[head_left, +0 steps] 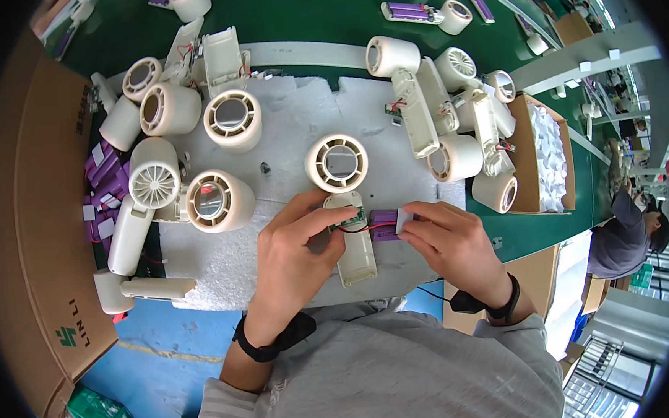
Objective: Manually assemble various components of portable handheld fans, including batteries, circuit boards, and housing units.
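The big green table (523, 232) has a pale mat (294, 173) on it. At left is a brown box (38, 189) with dark letters and a green sign printed on it. Mid-mat, a white round head (337, 163) sits above an open white handle (357, 257). The left hand (291, 246) is curled over the handle; I can't tell if it grips. The right hand (455, 240) pinches a white square (403, 220) at the purple battery (384, 235), just right of the handle. A green board (359, 217) and red wire (379, 225) show too.

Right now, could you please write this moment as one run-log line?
Left hand: at green circuit board on cream shell | right hand: pinching white pad by purple pack | red wire: between the hands
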The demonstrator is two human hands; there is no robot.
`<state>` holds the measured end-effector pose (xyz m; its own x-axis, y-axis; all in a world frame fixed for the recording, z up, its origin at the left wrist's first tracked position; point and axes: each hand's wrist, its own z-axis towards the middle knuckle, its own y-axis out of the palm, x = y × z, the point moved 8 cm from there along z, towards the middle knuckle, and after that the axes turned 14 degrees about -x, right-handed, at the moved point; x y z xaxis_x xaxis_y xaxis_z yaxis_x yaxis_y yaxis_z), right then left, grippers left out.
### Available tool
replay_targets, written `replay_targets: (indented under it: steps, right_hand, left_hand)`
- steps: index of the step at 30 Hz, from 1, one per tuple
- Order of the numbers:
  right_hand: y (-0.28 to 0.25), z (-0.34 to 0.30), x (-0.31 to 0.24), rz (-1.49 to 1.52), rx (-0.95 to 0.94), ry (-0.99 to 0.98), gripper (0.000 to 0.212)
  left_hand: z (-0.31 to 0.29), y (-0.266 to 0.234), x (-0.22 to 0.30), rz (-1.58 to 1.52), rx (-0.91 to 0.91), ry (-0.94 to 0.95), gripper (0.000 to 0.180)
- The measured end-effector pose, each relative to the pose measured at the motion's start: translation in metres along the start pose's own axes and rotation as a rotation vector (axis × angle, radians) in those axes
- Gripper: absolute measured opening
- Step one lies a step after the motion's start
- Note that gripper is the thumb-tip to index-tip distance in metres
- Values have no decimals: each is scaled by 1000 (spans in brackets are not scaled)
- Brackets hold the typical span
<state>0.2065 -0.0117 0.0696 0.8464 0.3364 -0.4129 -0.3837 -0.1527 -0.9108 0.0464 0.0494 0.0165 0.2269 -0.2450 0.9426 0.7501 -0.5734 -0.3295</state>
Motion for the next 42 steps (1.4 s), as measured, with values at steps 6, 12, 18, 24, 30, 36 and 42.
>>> replay_targets:
  steps: [6, 12, 18, 24, 30, 36, 42]
  right_hand:
    - [7, 5, -9, -124, -120, -32, 11]
    - [15, 9, -15, -195, -190, 15, 10]
    - [13, 10, -6, -101, -159, 79, 9]
    - [3, 3, -10, -30, 0, 26, 8]
    - [11, 0, -5, -73, -68, 25, 12]
    - [12, 4, -8, -168, -185, -5, 10]
    - [17, 11, -6, -148, -368, 3, 14]
  left_hand:
    - [0, -1, -1, -24, 2, -25, 33]
    - [-2, -1, 1, 0, 6, -10, 33]
    - [0, 0, 4, 25, -7, 0, 35]
    - [-1, -2, 2, 32, 19, 1, 34]
    - [-1, 0, 0, 17, 8, 0, 35]
    - [-1, 2, -5, -22, -18, -11, 34]
    - [-1, 0, -6, -19, 5, -13, 34]
